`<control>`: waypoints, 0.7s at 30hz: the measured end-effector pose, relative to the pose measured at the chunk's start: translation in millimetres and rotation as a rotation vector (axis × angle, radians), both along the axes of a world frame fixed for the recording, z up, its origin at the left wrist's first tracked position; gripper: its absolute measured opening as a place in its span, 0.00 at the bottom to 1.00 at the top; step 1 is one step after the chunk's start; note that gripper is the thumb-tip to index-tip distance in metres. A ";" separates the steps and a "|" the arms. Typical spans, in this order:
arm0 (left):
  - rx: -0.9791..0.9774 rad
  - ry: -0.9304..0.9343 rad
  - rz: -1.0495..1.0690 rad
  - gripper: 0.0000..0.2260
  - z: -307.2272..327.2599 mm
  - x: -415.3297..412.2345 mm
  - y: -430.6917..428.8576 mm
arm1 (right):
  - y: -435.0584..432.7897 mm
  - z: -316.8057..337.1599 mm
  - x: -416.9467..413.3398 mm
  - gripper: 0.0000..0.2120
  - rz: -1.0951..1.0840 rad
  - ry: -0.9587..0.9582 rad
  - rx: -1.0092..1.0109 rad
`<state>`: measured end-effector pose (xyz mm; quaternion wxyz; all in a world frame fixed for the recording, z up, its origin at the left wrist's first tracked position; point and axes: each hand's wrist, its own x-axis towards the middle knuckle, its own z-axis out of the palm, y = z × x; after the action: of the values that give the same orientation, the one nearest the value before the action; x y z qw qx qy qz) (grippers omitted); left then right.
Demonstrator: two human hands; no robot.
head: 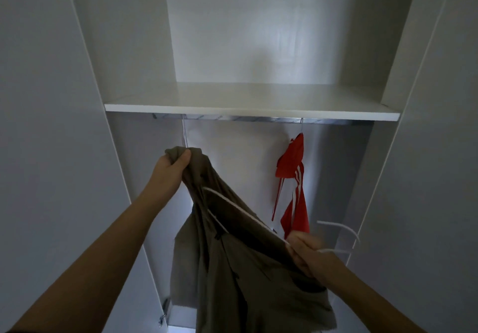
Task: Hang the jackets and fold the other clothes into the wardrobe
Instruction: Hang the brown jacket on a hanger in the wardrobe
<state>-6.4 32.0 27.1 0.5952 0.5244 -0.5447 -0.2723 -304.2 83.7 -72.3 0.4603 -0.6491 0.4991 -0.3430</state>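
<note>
1. The wardrobe shelf's [252, 111] front edge runs above both hands, and the rail [232, 118] lies just under it.
2. Open rail shows between the khaki jacket [232, 250] on the left and the red jacket [294, 177] hanging on the right.
3. The left hand [170, 169] grips the khaki jacket's top, fingers curled round the cloth, below the rail.
4. The right hand [307, 252], blurred, is closed round a white hanger [344, 229] at the jacket's lower edge, near the right wall.
</note>
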 end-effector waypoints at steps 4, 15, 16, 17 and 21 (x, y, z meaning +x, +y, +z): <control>-0.049 -0.026 -0.118 0.09 4.2 -24.1 15.0 | -15.1 -1.4 13.6 0.17 0.070 0.338 0.037; 0.573 -0.088 -0.406 0.05 -50.5 -9.8 25.7 | -63.5 86.8 18.3 0.09 0.029 0.246 0.066; 0.532 -0.133 -0.324 0.05 -55.0 -8.1 19.0 | -65.7 87.2 17.5 0.08 0.055 0.248 0.066; 0.416 -0.240 -0.225 0.03 -58.7 -7.5 11.3 | -68.7 86.8 17.4 0.08 0.083 0.241 0.070; -0.099 -0.954 -0.158 0.17 -71.9 -15.0 -32.5 | -87.0 83.8 24.5 0.11 0.145 0.205 0.132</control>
<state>-21.4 -0.6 -44.8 0.2809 0.5189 -0.8071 -0.0197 -279.7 -3.3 11.5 0.4720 -0.6835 0.5168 -0.2072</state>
